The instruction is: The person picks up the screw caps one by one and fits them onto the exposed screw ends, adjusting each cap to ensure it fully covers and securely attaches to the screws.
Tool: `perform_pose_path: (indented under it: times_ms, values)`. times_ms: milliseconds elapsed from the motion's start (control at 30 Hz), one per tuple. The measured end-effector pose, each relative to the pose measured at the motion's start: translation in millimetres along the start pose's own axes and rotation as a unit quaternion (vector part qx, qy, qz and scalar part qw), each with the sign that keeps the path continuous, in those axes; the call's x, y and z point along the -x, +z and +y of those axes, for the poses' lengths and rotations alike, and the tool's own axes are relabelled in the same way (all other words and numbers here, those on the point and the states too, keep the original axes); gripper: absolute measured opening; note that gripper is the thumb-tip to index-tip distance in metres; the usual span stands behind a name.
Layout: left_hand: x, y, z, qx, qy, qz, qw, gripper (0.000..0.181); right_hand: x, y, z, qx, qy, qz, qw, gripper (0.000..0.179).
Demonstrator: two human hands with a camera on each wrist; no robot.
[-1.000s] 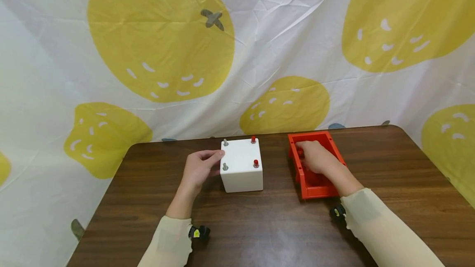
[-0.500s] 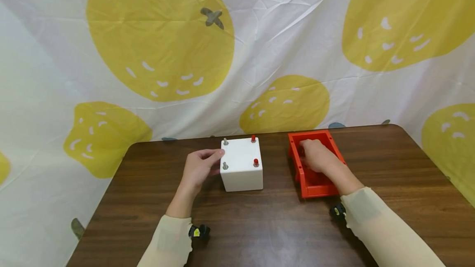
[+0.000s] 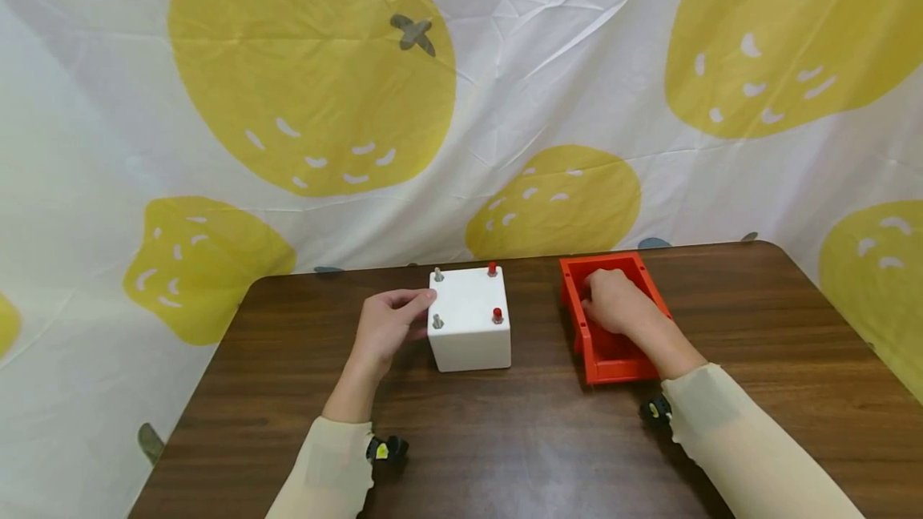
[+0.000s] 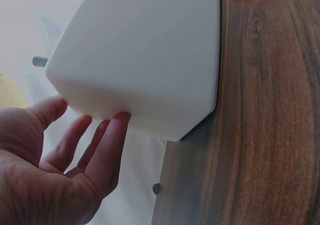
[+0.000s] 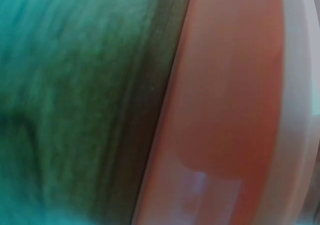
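A white box stands on the table with metal bolts at its left top corners and red-capped bolts at its right ones. My left hand rests its fingertips against the box's left side, thumb near the top edge. In the left wrist view the fingers touch that side without wrapping round it. My right hand reaches down inside a red bin to the right; its fingertips are mostly hidden, and whether they hold anything cannot be seen. The right wrist view shows only the bin's blurred wall.
The brown wooden table ends at a back edge just behind the box and bin. A white cloth with yellow fruit prints hangs behind it. A strip of table separates box and bin.
My right hand has shifted slightly to the right inside the bin, its fingers drawing in a little. The left hand and the white box stay in place.
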State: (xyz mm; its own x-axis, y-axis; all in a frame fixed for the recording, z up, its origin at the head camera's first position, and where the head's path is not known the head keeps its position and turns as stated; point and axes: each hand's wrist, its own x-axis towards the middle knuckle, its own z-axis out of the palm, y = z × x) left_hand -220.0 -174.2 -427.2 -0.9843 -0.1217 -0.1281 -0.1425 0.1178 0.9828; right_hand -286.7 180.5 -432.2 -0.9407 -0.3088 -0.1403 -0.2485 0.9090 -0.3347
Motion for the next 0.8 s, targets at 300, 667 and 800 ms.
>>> perform_pose_path:
  times_ms: [300,667,800]
  values:
    - [0.4,-0.4,1.2,0.004,0.002,0.0,1.0,0.036,0.9,-0.2,1.3,-0.006,0.003,0.001,1.0,0.011]
    - [-1.2,0.0,-1.1,0.003,0.001,0.0,1.0,0.036,4.3,-3.0,1.3,-0.002,-0.011,-0.011,0.9999,0.012]
    - [-0.8,-0.1,-0.9,0.002,0.002,0.0,1.0,0.037,5.4,-3.5,1.0,-0.008,-0.023,0.014,0.9996,0.011]
